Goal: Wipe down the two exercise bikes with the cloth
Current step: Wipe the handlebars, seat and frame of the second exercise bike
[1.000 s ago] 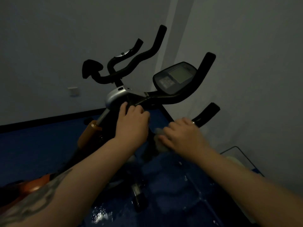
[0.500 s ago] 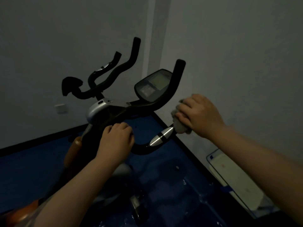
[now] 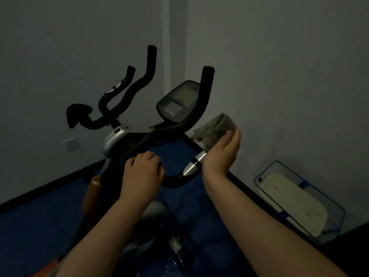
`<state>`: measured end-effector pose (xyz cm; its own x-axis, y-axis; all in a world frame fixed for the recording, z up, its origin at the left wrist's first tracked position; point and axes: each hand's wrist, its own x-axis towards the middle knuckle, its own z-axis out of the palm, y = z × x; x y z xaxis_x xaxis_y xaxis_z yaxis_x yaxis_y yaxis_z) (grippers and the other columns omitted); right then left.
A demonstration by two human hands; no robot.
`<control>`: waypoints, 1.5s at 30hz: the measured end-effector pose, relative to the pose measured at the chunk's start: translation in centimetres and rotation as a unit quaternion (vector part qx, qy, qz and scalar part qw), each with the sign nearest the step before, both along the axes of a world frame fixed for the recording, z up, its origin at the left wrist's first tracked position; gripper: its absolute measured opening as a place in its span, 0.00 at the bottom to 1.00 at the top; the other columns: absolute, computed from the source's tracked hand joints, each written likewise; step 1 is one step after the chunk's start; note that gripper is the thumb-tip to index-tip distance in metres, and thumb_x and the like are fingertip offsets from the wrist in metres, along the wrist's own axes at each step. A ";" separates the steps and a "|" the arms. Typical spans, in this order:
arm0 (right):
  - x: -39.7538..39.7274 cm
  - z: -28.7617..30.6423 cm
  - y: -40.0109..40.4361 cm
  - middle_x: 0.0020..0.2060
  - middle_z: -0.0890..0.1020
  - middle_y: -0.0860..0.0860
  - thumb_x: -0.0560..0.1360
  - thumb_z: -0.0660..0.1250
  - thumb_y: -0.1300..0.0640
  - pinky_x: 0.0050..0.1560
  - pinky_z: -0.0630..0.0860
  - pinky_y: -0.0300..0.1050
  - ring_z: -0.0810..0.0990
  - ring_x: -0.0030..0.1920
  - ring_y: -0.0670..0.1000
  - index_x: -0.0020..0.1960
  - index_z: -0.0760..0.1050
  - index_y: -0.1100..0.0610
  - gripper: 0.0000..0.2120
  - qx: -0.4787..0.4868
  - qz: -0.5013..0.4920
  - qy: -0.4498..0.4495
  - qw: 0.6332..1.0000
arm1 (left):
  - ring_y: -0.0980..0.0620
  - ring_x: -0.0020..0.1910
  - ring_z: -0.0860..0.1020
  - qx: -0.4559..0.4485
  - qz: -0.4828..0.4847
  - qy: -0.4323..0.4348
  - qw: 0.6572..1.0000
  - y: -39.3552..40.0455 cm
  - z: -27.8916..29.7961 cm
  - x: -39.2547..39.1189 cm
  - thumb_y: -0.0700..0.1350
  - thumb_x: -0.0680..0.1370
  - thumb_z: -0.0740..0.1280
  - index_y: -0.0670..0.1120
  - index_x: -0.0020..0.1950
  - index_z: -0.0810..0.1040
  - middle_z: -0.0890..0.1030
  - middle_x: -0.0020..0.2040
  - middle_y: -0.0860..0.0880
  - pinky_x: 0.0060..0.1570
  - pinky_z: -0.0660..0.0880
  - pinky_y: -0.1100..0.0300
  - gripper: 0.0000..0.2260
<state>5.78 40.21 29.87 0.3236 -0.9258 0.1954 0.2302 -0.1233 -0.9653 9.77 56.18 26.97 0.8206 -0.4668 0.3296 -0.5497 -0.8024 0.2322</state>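
Note:
A black exercise bike [image 3: 139, 140] stands in front of me in a dim corner, with a grey console [image 3: 178, 101] between its upright handlebars. My left hand [image 3: 142, 172] grips the lower left part of the curved handlebar. My right hand [image 3: 222, 151] holds a grey cloth [image 3: 214, 129] wrapped round the end of the right lower grip, just above its silver sensor band [image 3: 194, 163]. A second set of black handlebars [image 3: 119, 96] rises behind, at the left.
A wire basket [image 3: 299, 198] with a pale pad inside sits on the floor by the right wall. The floor [image 3: 40, 216] is dark blue. A white wall socket [image 3: 69, 143] is low on the left wall. An orange part [image 3: 92, 188] shows below my left hand.
My right hand has turned palm up at the end of the right grip, so the cloth now bunches above my fingers. My left hand stays on the handlebar.

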 end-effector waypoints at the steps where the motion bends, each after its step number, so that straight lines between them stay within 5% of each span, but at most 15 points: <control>1: 0.3 -0.2 0.2 0.63 0.72 0.51 0.84 0.51 0.54 0.45 0.69 0.20 0.74 0.58 0.46 0.71 0.66 0.57 0.18 0.008 -0.007 0.003 1.000 | 0.50 0.56 0.73 0.007 -0.001 0.000 1.000 0.0 0.0 0.0 0.47 0.79 0.61 0.50 0.50 0.80 0.77 0.53 0.53 0.59 0.62 0.54 0.08; 5: 1.4 1.2 -2.9 0.62 0.75 0.52 0.83 0.52 0.47 0.52 0.72 0.29 0.76 0.59 0.48 0.69 0.67 0.56 0.20 0.012 0.031 0.009 0.999 | 0.50 0.58 0.72 0.018 -0.007 0.004 1.000 0.1 0.1 0.1 0.47 0.80 0.60 0.49 0.51 0.80 0.78 0.54 0.52 0.60 0.62 0.53 0.09; 9: 0.3 -0.8 -1.1 0.65 0.70 0.51 0.83 0.54 0.51 0.49 0.66 0.20 0.72 0.61 0.45 0.73 0.64 0.55 0.20 -0.037 0.024 0.021 0.999 | 0.50 0.62 0.69 0.038 -0.009 0.020 0.999 0.0 0.2 0.0 0.48 0.81 0.58 0.50 0.54 0.80 0.77 0.56 0.53 0.61 0.61 0.53 0.11; 16: 0.0 1.0 -4.4 0.59 0.75 0.54 0.82 0.50 0.43 0.62 0.72 0.49 0.75 0.59 0.53 0.64 0.69 0.57 0.22 -0.092 0.074 0.148 0.982 | 0.51 0.66 0.64 0.056 -0.025 0.054 0.997 0.0 0.8 0.1 0.48 0.82 0.56 0.52 0.57 0.78 0.76 0.61 0.55 0.61 0.58 0.51 0.12; 20: 0.3 -0.2 -1.9 0.55 0.76 0.55 0.83 0.53 0.50 0.58 0.72 0.45 0.76 0.55 0.54 0.58 0.74 0.59 0.16 -0.022 -0.044 0.086 0.995 | 0.52 0.66 0.63 0.063 -0.029 0.063 0.996 0.1 0.8 0.0 0.49 0.82 0.55 0.55 0.57 0.77 0.76 0.60 0.57 0.62 0.59 0.49 0.12; 24: -1.2 -2.8 5.3 0.59 0.69 0.56 0.81 0.60 0.57 0.47 0.62 0.19 0.71 0.56 0.50 0.66 0.66 0.65 0.17 0.011 -0.044 0.110 0.993 | 0.52 0.66 0.62 0.073 -0.042 0.066 0.994 0.1 0.9 0.0 0.49 0.82 0.54 0.56 0.57 0.76 0.76 0.60 0.58 0.61 0.59 0.48 0.12; 26: -1.7 -3.5 4.8 0.63 0.68 0.57 0.80 0.61 0.55 0.55 0.63 0.24 0.69 0.60 0.52 0.68 0.65 0.65 0.21 -0.018 -0.022 0.176 0.984 | 0.52 0.66 0.62 0.078 -0.048 0.068 0.993 0.2 0.9 0.0 0.49 0.81 0.55 0.56 0.57 0.76 0.76 0.59 0.58 0.60 0.59 0.48 0.11; 29: -0.7 -1.0 0.7 0.67 0.68 0.57 0.81 0.58 0.48 0.66 0.64 0.45 0.68 0.66 0.55 0.71 0.64 0.62 0.24 -0.005 -0.024 0.262 0.965 | 0.52 0.66 0.63 0.072 -0.056 0.067 0.994 0.2 0.8 0.1 0.48 0.81 0.55 0.56 0.56 0.77 0.77 0.57 0.57 0.59 0.59 0.48 0.11; 33: -0.9 -0.9 4.4 0.65 0.69 0.54 0.82 0.57 0.57 0.52 0.65 0.29 0.71 0.59 0.46 0.71 0.61 0.60 0.19 -0.016 0.002 0.158 0.987 | 0.51 0.65 0.64 0.069 -0.063 0.067 0.993 0.4 0.8 -0.1 0.48 0.81 0.56 0.55 0.55 0.77 0.78 0.56 0.56 0.61 0.58 0.47 0.11; 35: -2.2 -3.2 8.0 0.72 0.61 0.54 0.83 0.55 0.57 0.62 0.66 0.32 0.66 0.68 0.51 0.75 0.56 0.60 0.23 -0.073 0.025 0.186 0.980 | 0.51 0.64 0.66 0.031 -0.077 0.077 0.994 0.5 1.0 -0.1 0.49 0.81 0.57 0.55 0.53 0.78 0.78 0.55 0.57 0.67 0.54 0.47 0.11; 37: -3.9 -5.1 8.7 0.77 0.51 0.55 0.82 0.54 0.54 0.74 0.58 0.47 0.53 0.76 0.53 0.78 0.49 0.58 0.27 -0.153 0.058 0.290 0.943 | 0.55 0.58 0.72 -0.075 -0.086 0.110 0.987 0.9 1.5 0.1 0.47 0.80 0.59 0.56 0.49 0.79 0.78 0.48 0.58 0.72 0.45 0.49 0.10; 39: -5.7 -5.6 6.7 0.77 0.51 0.56 0.81 0.58 0.54 0.77 0.49 0.57 0.46 0.76 0.56 0.78 0.51 0.58 0.29 -0.308 0.016 0.394 0.866 | 0.57 0.51 0.75 -0.165 -0.089 0.108 0.976 1.9 1.3 0.4 0.44 0.79 0.61 0.55 0.46 0.79 0.78 0.44 0.59 0.73 0.44 0.55 0.09; 42: -8.0 -4.9 4.2 0.77 0.54 0.57 0.76 0.60 0.48 0.76 0.40 0.57 0.46 0.77 0.57 0.78 0.55 0.56 0.34 -0.523 0.056 0.436 0.731 | 0.55 0.51 0.76 -0.185 -0.078 0.051 0.978 3.3 0.5 0.7 0.40 0.76 0.64 0.53 0.46 0.79 0.80 0.47 0.56 0.72 0.50 0.57 0.08; 45: -8.5 -4.4 4.3 0.78 0.50 0.54 0.79 0.53 0.40 0.76 0.40 0.53 0.45 0.78 0.54 0.79 0.52 0.55 0.33 -0.613 0.210 0.423 0.634 | 0.53 0.52 0.75 -0.208 -0.059 0.037 0.976 3.4 0.0 0.5 0.39 0.76 0.64 0.53 0.46 0.78 0.79 0.48 0.55 0.70 0.60 0.48 0.08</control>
<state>-2.69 44.52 25.42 0.9598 -0.0439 0.2773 -0.0446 -0.9990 -0.0037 10.29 59.62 26.99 0.7980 -0.3975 0.4530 -0.6019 -0.5626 0.5667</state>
